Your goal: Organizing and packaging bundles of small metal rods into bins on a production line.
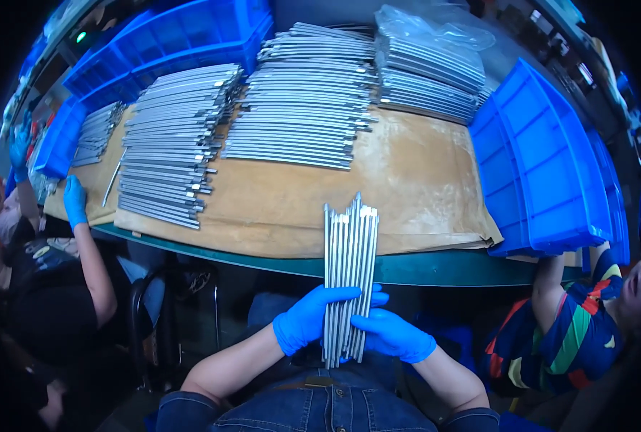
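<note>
Both my hands wear blue gloves and grip one bundle of slim metal rods [350,248], held upright in front of my body at the table's near edge. My left hand [309,315] wraps the bundle from the left, its thumb across the front. From the right, my right hand [396,334] closes on it a little lower, thumb on the front rods. The fingers behind the bundle are mostly hidden. Uneven rod tops reach over the brown sheet [277,209]. Beyond them lie a middle stack of similar rods [295,122] and a left stack [165,151].
Plastic-wrapped rods [432,72] lie at the back right. A large blue bin [536,158] stands at the right, by a person in a patterned shirt [558,331]. More blue bins [176,36] line the back left. At left, a co-worker's gloved hand [75,201] rests near a small rod pile [97,133].
</note>
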`<state>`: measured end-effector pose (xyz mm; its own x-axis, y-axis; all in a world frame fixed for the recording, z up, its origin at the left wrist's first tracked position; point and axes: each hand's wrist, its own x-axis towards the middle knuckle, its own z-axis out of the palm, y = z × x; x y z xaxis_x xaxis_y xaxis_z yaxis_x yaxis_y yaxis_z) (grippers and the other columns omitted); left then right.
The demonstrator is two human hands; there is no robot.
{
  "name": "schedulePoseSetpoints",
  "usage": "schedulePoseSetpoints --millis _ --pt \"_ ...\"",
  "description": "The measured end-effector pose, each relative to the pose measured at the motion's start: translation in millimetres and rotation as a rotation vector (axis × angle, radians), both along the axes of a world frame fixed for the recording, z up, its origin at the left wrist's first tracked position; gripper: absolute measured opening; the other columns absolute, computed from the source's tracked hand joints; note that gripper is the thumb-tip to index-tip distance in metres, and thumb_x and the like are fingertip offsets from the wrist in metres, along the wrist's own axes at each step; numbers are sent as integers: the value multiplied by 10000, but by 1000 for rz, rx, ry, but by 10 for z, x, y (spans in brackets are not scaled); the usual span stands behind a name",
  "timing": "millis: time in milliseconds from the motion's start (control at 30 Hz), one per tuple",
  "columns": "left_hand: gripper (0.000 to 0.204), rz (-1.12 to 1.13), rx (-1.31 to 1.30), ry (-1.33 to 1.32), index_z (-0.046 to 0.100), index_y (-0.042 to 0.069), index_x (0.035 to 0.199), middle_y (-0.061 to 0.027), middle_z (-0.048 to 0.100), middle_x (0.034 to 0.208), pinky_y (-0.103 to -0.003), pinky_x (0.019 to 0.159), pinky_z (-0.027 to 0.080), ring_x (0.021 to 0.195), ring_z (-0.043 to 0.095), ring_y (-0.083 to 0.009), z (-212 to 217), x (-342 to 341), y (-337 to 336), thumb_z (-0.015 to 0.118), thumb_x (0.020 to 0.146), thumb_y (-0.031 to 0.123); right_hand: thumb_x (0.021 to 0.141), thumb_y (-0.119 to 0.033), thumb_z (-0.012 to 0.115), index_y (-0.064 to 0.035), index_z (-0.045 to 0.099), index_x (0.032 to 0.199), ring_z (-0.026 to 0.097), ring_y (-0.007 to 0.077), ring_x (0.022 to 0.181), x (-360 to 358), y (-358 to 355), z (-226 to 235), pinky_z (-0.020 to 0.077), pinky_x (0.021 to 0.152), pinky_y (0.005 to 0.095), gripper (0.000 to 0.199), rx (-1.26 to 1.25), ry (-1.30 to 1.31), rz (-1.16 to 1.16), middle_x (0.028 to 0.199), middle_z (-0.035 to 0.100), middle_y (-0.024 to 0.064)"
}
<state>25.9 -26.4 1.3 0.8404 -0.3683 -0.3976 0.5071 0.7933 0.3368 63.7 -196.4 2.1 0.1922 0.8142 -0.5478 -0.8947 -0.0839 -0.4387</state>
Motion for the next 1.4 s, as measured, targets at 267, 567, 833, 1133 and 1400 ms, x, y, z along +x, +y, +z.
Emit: schedulePoseSetpoints --millis 267,567,833,1133,1400 --pt "357 -31 -57 36 491 -47 1158 -123 591 944 -401 884 467 952 584 -262 -48 -48 -2 540 858 140 908 -249 512 -29 500 1186 602 279 943 212 71 582 530 752 392 355 -239 -740 662 1103 578 133" --pt "366 -107 -171 116 491 -44 1151 -86 538 814 -361 803 464 767 550 -206 142 -143 239 517 859 174 806 -204 566 -64 491 1206 520 319 1094 608 250 793 434 898 401 430 -134 -2280 254 1172 540 145" --pt "491 -158 -227 81 488 -41 1158 -95 551 845 -348 806 464 794 558 -220 465 -390 472 443 887 366 775 -111 540 -69 504 1191 472 301 1164 763 979 500 361 995 412 420 608 -2310 386 1181 536 139" --pt "732 27 -75 -51 468 -55 1171 -103 549 812 -327 626 443 670 517 -201 1133 -40 590 311 885 600 718 -168 680 -56 572 1067 613 236 904 1006 1150 549 481 804 351 382 474 -1790 93 985 629 97" --pt "533 573 1098 -687 448 4 1254 -152 603 1004 -404 811 479 829 612 -259 1261 462 1041 640 823 253 781 -234 700 -53 596 1066 614 173 870 1165 1234 875 474 787 299 353 74 -1182 31 951 650 77"
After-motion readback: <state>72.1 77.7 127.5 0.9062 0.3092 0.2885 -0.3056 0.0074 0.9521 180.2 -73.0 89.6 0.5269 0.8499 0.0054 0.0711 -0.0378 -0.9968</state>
